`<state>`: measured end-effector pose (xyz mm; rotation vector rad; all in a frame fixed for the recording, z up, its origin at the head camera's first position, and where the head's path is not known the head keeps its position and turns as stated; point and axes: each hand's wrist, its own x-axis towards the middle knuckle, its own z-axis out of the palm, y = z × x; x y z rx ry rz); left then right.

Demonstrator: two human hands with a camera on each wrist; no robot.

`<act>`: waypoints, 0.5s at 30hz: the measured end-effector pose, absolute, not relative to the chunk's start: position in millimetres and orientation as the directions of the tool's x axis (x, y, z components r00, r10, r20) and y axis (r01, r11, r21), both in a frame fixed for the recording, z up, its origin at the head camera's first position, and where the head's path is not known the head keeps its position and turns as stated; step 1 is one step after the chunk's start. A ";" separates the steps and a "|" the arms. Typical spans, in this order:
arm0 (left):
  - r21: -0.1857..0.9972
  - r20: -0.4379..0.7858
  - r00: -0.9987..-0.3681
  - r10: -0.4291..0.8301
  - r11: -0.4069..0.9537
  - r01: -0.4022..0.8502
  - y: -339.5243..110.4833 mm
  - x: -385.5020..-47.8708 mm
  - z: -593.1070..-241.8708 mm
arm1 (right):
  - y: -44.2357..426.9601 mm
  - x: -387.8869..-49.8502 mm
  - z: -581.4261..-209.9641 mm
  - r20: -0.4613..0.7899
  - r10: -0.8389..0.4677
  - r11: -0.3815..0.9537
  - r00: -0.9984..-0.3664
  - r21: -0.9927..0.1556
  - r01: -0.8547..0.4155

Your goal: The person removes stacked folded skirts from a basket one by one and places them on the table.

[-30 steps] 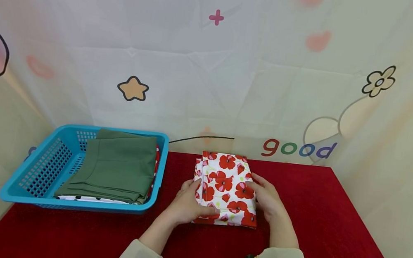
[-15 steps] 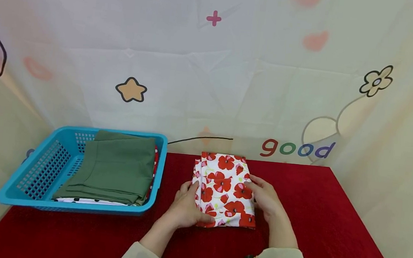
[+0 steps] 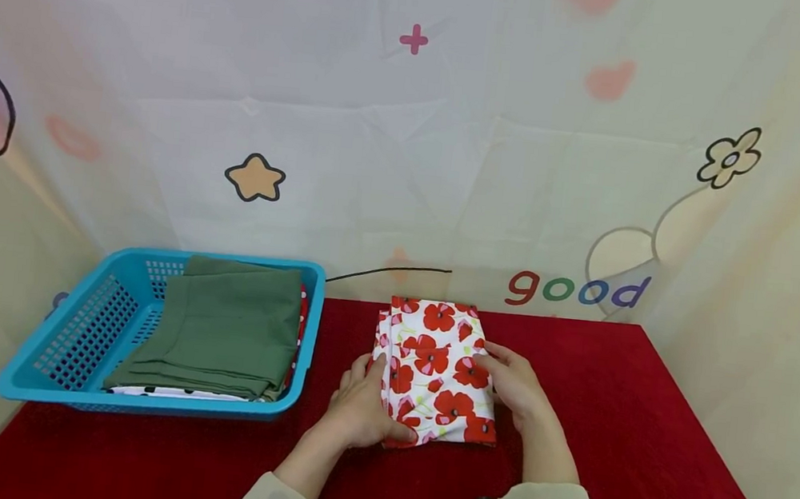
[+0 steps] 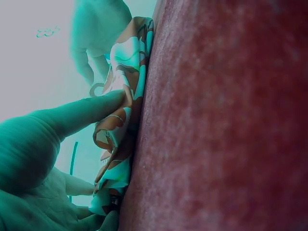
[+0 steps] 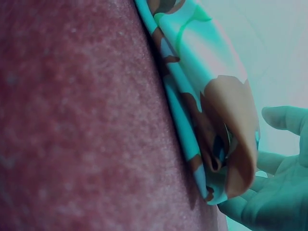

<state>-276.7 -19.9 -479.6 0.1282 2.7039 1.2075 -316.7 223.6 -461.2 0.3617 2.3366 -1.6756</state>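
Observation:
A folded white cloth with red flowers [image 3: 442, 374] lies on the red table covering. My left hand [image 3: 359, 406] holds its near left corner, the thumb over the near edge and the other fingers along the left side. In the left wrist view the left thumb [image 4: 91, 113] presses against the cloth's folded layers [image 4: 120, 120]. My right hand [image 3: 517, 385] rests at the right edge with its fingers extended. In the right wrist view its fingertips [image 5: 236, 207] touch the cloth's lower edge [image 5: 231, 159], while its thumb stands apart.
A blue plastic basket [image 3: 56, 397] stands to the left, with a folded green garment [image 3: 226, 329] on top of other folded fabrics, one white with black dots. The red table covering [image 3: 614, 431] extends to the right. A pale printed curtain [image 3: 351, 156] hangs behind.
My left hand has shifted slightly toward me, drawing the cloth's near left corner with it. The right hand stays at the right edge.

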 end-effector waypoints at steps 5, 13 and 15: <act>0.750 -0.126 -0.980 0.154 0.661 0.008 -20.9 -276.7 -480.0 | 222.2 -315.7 -461.3 -0.334 0.064 0.325 -0.940 -0.884 0.336; 0.778 -0.120 -0.978 0.172 0.628 0.015 -22.8 -277.5 -477.2 | 223.0 -315.0 -459.1 -0.304 0.069 0.360 -0.950 -0.881 0.308; 0.790 -0.117 -0.978 0.175 0.612 0.015 -23.8 -277.5 -476.1 | 222.3 -314.9 -457.0 -0.302 0.070 0.371 -0.951 -0.877 0.306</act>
